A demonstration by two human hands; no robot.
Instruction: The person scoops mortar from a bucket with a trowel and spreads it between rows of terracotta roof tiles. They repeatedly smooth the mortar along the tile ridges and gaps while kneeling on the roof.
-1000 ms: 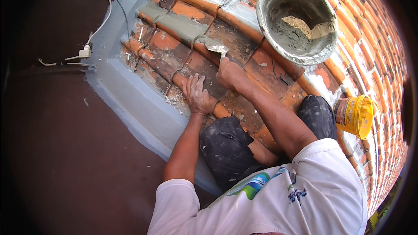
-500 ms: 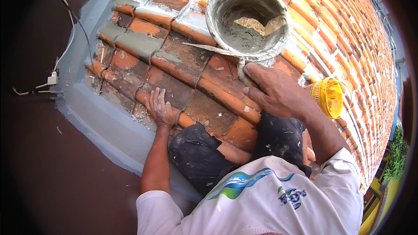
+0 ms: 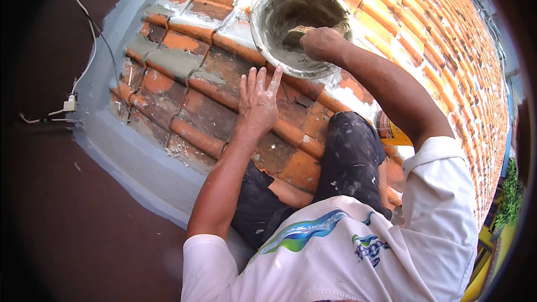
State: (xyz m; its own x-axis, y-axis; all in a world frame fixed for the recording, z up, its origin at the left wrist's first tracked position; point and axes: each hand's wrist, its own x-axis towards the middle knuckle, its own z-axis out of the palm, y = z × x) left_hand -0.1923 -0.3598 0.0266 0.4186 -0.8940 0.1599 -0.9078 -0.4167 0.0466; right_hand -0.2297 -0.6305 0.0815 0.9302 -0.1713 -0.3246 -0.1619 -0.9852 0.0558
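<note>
A grey, mortar-crusted bucket [image 3: 263, 50] sits tilted on the roof tiles ahead of me, wet mortar inside. Over its opening, my right hand [image 3: 323, 45] is closed round the handle of a trowel [image 3: 294, 35], whose mortar-smeared blade reaches down into the bucket. My left hand [image 3: 260, 100] has its fingers stretched and spread, fingertips at the bucket's near rim, nothing held. Below that palm lie weathered orange roof tiles [image 3: 204, 109]. Fresh grey mortar [image 3: 173, 62] covers some tile ridges to the left.
A yellow tub [image 3: 396, 134] stands beside my right knee, partly hidden by my arm. Grey-coated edging [image 3: 128, 145] borders the tiles along a dark brown surface [image 3: 112, 218]. A white cable with a plug [image 3: 69, 103] lies at the left. Mortar crumbs [image 3: 187, 154] are scattered near the edging.
My right hand has swung the trowel from the bucket's near side into it. My left hand has left the lower tiles and moved up and right to the rim. The bucket has shifted slightly left.
</note>
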